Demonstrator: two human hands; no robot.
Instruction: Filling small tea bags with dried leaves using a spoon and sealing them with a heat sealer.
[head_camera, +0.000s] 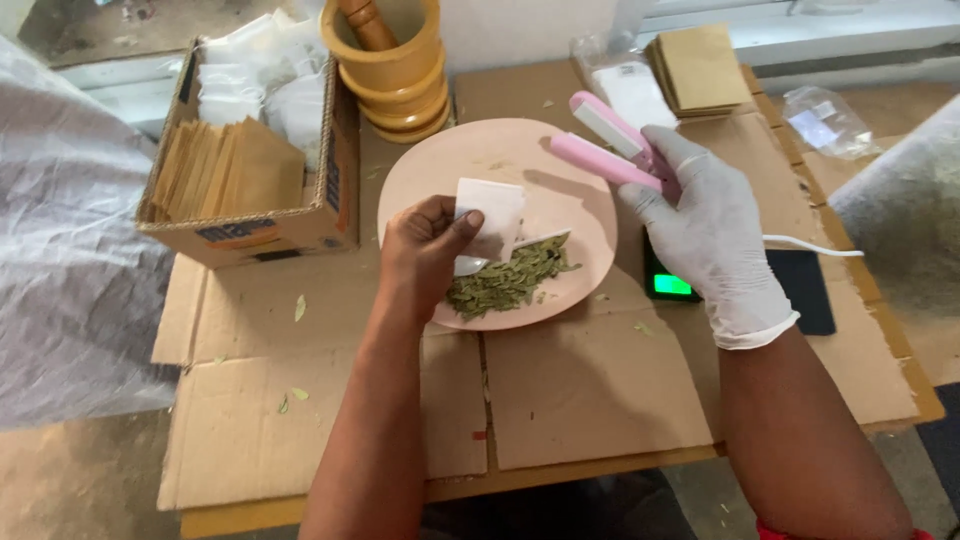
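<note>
My bare left hand (425, 252) pinches a small white paper sachet (488, 218) over a pink plate (470, 160) that holds a heap of dried green leaves (508, 282). A white spoon-like scoop (540, 241) lies in the leaves by the sachet. My right hand (708, 228), in a white glove, grips a pink clamp-style heat sealer (612, 142) whose jaws stand apart, to the right of the sachet. Its white cord (812, 246) trails off to the right.
A cardboard box (262, 232) of brown and white sachets sits at the left. A wooden mortar with pestle (392, 62) stands behind the plate. A stack of brown envelopes (700, 66), clear bags (826, 120) and a small scale with a green display (672, 285) lie right. Flattened cardboard (590, 390) covers the table.
</note>
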